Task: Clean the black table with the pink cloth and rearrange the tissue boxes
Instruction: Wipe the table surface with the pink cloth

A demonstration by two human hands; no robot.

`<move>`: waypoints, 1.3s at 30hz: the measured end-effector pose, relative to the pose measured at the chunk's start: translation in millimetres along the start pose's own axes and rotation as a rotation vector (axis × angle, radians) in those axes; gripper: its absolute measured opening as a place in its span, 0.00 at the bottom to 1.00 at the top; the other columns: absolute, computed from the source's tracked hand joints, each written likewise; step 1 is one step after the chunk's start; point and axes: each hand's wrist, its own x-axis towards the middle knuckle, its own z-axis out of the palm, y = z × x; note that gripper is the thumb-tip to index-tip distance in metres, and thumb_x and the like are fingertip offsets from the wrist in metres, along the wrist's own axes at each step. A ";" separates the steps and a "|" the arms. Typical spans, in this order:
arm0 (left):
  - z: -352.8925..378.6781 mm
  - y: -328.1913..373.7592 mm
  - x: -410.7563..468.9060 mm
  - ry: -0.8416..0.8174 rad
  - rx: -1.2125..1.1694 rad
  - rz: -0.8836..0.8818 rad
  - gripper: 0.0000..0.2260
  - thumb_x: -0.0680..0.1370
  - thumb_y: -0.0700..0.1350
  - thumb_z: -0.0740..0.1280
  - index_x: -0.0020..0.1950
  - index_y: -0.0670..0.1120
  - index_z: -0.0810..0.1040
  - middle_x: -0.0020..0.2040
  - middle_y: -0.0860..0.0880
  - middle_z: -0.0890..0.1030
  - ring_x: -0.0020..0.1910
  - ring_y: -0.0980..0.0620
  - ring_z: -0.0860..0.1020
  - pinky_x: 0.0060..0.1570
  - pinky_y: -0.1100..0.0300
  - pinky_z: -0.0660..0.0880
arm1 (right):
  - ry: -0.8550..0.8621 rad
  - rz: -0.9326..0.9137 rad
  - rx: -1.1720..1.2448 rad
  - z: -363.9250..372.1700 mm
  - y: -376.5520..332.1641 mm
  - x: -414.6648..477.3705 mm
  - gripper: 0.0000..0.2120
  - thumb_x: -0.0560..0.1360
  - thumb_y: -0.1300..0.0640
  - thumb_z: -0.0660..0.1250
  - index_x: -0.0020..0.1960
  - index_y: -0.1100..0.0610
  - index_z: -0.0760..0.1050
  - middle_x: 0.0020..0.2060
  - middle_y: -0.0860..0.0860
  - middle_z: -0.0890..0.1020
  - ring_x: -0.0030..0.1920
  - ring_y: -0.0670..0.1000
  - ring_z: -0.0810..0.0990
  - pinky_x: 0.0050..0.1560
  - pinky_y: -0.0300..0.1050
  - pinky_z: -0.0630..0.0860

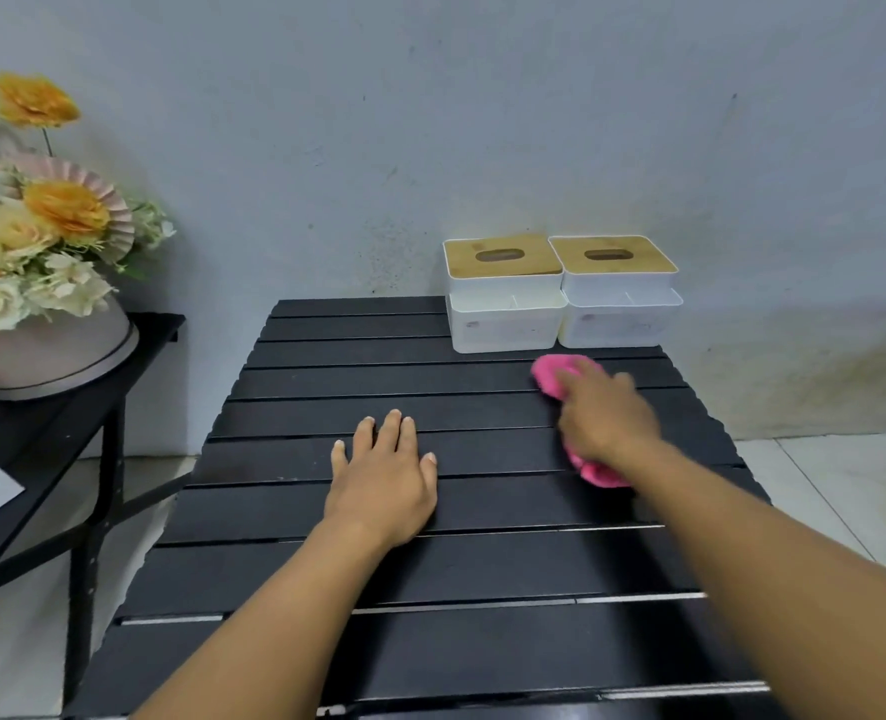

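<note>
Wiping is the step in hand: the right hand [604, 413] lies on top of the pink cloth [552, 374] and presses it to the black table [378, 356], with pink showing past the fingertips and again under the wrist. That hand is blurred, so I cannot tell whether its fingers curl round the cloth or lie flat on it. The left hand [384, 480] rests released, palm down with fingers straight, on the slats to the inside of the right hand, holding nothing. Just beyond the right hand's fingertips stand the 2 tissue boxes, the left box [503, 314] and the right box [617, 314], side by side and touching. Well out past the left hand's outer side, a flower arrangement [41, 241] sits on a side table [67, 407].

To do this well, I judge, strokes should run along the slats, not across, so dirt is not pushed into the gaps. Whole-palm pressure would serve better than fingertips. Near the boxes the cloth should slow, or it may shove them; the patch beneath them probably needs wiping once they are lifted aside. The left hand can brace the table.
</note>
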 end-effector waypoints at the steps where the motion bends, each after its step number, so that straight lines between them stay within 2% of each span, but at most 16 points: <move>1: 0.1 1.2 0.0 -0.003 0.002 -0.003 0.27 0.84 0.56 0.45 0.81 0.46 0.48 0.82 0.51 0.47 0.79 0.45 0.45 0.77 0.41 0.47 | 0.015 0.081 0.018 -6.2 22.6 0.5 0.36 0.64 0.66 0.67 0.70 0.47 0.69 0.74 0.43 0.65 0.63 0.60 0.67 0.50 0.51 0.72; 4: -1.3 5.3 -0.3 -0.006 0.004 -0.008 0.27 0.84 0.55 0.45 0.81 0.45 0.49 0.81 0.50 0.48 0.79 0.44 0.46 0.76 0.40 0.48 | 0.069 0.267 0.083 -19.8 61.0 -3.1 0.25 0.65 0.67 0.62 0.59 0.50 0.75 0.70 0.49 0.69 0.61 0.61 0.67 0.48 0.51 0.71; 7: -3.4 5.4 2.3 -0.008 0.004 -0.007 0.27 0.84 0.55 0.47 0.80 0.44 0.52 0.81 0.50 0.51 0.79 0.43 0.48 0.75 0.39 0.51 | 0.160 0.230 0.055 -15.8 35.3 -7.9 0.15 0.66 0.67 0.59 0.46 0.52 0.74 0.58 0.55 0.77 0.51 0.61 0.71 0.44 0.49 0.70; 9: -4.5 4.0 3.7 -0.009 0.016 -0.003 0.26 0.83 0.55 0.47 0.79 0.45 0.55 0.80 0.50 0.53 0.78 0.43 0.50 0.74 0.39 0.53 | 0.156 0.039 -0.025 -1.1 -1.3 -19.0 0.19 0.68 0.64 0.61 0.56 0.50 0.76 0.63 0.55 0.75 0.56 0.62 0.72 0.52 0.51 0.74; 11: -5.2 3.5 4.8 0.002 0.031 0.001 0.24 0.83 0.55 0.48 0.76 0.45 0.59 0.79 0.50 0.56 0.76 0.44 0.53 0.73 0.40 0.57 | 0.118 -0.201 -0.074 20.1 -37.2 -36.5 0.23 0.73 0.61 0.61 0.68 0.52 0.70 0.70 0.52 0.69 0.61 0.62 0.69 0.58 0.52 0.70; 14: -6.9 4.1 4.7 0.023 0.053 0.016 0.22 0.83 0.56 0.49 0.73 0.47 0.63 0.77 0.52 0.60 0.74 0.45 0.57 0.71 0.41 0.60 | 0.080 -0.413 -0.069 33.5 -54.6 -52.1 0.20 0.76 0.59 0.58 0.68 0.50 0.67 0.72 0.49 0.65 0.54 0.59 0.66 0.48 0.49 0.64; 15: -7.2 4.1 4.6 0.024 0.054 0.018 0.22 0.83 0.56 0.49 0.73 0.47 0.63 0.76 0.52 0.60 0.74 0.45 0.57 0.71 0.41 0.61 | 0.080 -0.403 -0.053 29.1 -46.0 -48.0 0.19 0.77 0.59 0.58 0.67 0.49 0.67 0.72 0.48 0.65 0.52 0.58 0.65 0.47 0.48 0.62; 17: -8.1 4.2 4.0 0.019 0.052 0.021 0.22 0.83 0.56 0.49 0.73 0.47 0.63 0.76 0.52 0.60 0.74 0.45 0.57 0.71 0.41 0.61 | 0.096 -0.251 -0.036 17.9 -15.0 -33.7 0.22 0.75 0.61 0.57 0.67 0.49 0.69 0.71 0.48 0.67 0.53 0.58 0.68 0.46 0.48 0.65; 20: -8.8 5.3 2.4 0.012 0.058 0.018 0.21 0.83 0.56 0.49 0.71 0.47 0.64 0.75 0.52 0.62 0.73 0.45 0.58 0.70 0.41 0.61 | 0.134 0.156 0.064 -8.7 53.9 -15.9 0.27 0.71 0.64 0.56 0.69 0.50 0.70 0.69 0.54 0.70 0.60 0.61 0.71 0.54 0.53 0.75; 22: -9.1 6.4 3.3 0.007 0.055 0.003 0.20 0.82 0.55 0.49 0.69 0.46 0.65 0.74 0.51 0.63 0.73 0.45 0.59 0.69 0.41 0.62 | 0.123 0.305 0.057 -17.6 78.7 -13.1 0.26 0.71 0.63 0.55 0.68 0.52 0.70 0.71 0.54 0.67 0.63 0.62 0.67 0.59 0.55 0.73; 24: -9.9 8.0 4.4 -0.008 0.054 -0.017 0.21 0.82 0.55 0.48 0.70 0.46 0.64 0.74 0.50 0.63 0.73 0.43 0.59 0.68 0.40 0.63 | 0.148 0.265 -0.013 -12.8 71.4 -15.6 0.24 0.72 0.62 0.56 0.67 0.54 0.71 0.70 0.54 0.69 0.62 0.62 0.67 0.61 0.54 0.71; 27: -11.1 17.3 4.8 -0.043 0.056 0.006 0.25 0.83 0.56 0.48 0.79 0.50 0.54 0.79 0.49 0.56 0.76 0.40 0.54 0.72 0.40 0.59 | 0.202 0.045 -0.090 4.1 37.8 -35.7 0.22 0.72 0.61 0.60 0.67 0.55 0.71 0.67 0.55 0.71 0.58 0.62 0.69 0.57 0.52 0.69; 30: -10.8 41.8 0.3 -0.019 0.097 0.186 0.26 0.83 0.56 0.49 0.81 0.53 0.50 0.81 0.52 0.53 0.79 0.43 0.51 0.75 0.44 0.56 | 0.163 -0.111 -0.093 13.9 20.4 -58.2 0.23 0.75 0.60 0.58 0.70 0.55 0.66 0.70 0.54 0.67 0.58 0.61 0.68 0.55 0.52 0.67; 33: -5.1 74.9 -2.2 -0.036 0.091 0.334 0.25 0.84 0.57 0.49 0.81 0.55 0.51 0.81 0.54 0.54 0.80 0.46 0.51 0.76 0.46 0.56 | 0.131 -0.057 -0.106 3.0 33.7 -62.2 0.24 0.76 0.61 0.57 0.71 0.56 0.65 0.71 0.54 0.66 0.58 0.61 0.67 0.50 0.50 0.65; 36: 0.5 99.6 1.5 -0.096 0.101 0.348 0.26 0.83 0.59 0.48 0.81 0.56 0.51 0.81 0.53 0.51 0.80 0.45 0.48 0.76 0.43 0.52 | 0.094 0.063 -0.118 -7.2 58.5 -65.4 0.26 0.74 0.63 0.57 0.73 0.57 0.64 0.72 0.55 0.65 0.61 0.62 0.66 0.57 0.52 0.68; 39: 3.7 110.0 3.5 -0.114 0.116 0.316 0.26 0.83 0.60 0.47 0.81 0.55 0.51 0.82 0.52 0.49 0.80 0.43 0.46 0.76 0.41 0.51 | 0.054 0.093 -0.111 -11.6 65.7 -66.2 0.27 0.75 0.63 0.57 0.74 0.56 0.63 0.74 0.55 0.63 0.64 0.62 0.65 0.61 0.53 0.68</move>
